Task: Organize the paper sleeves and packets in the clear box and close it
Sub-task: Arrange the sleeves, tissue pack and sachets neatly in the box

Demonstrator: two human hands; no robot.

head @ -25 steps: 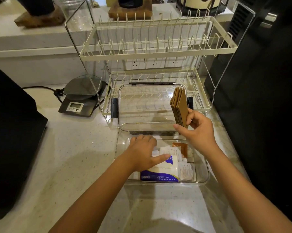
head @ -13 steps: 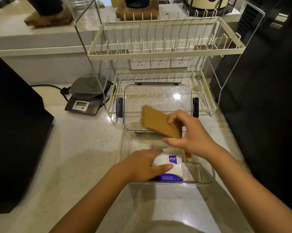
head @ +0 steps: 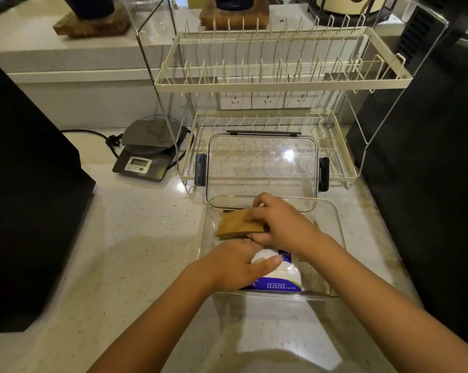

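Note:
The clear box point(head: 337, 238) stands open on the counter in front of me. Its clear lid point(head: 262, 168) with dark latches leans upright behind it against the rack. My right hand point(head: 281, 224) grips a stack of brown paper sleeves point(head: 235, 224) and holds it flat inside the far left part of the box. My left hand point(head: 235, 265) presses down on a white and blue packet point(head: 284, 275) at the near side of the box. More packets lie under my hands, mostly hidden.
A cream two-tier dish rack point(head: 275, 76) stands right behind the box. A kitchen scale point(head: 146, 154) with a cord sits to the left. Black appliances flank the counter at the left point(head: 25, 197) and right point(head: 429, 184).
My right hand has brought the brown sleeves down from upright above the box, turned them flat and lowered them into the far left of the box. My left hand stays on the white packet.

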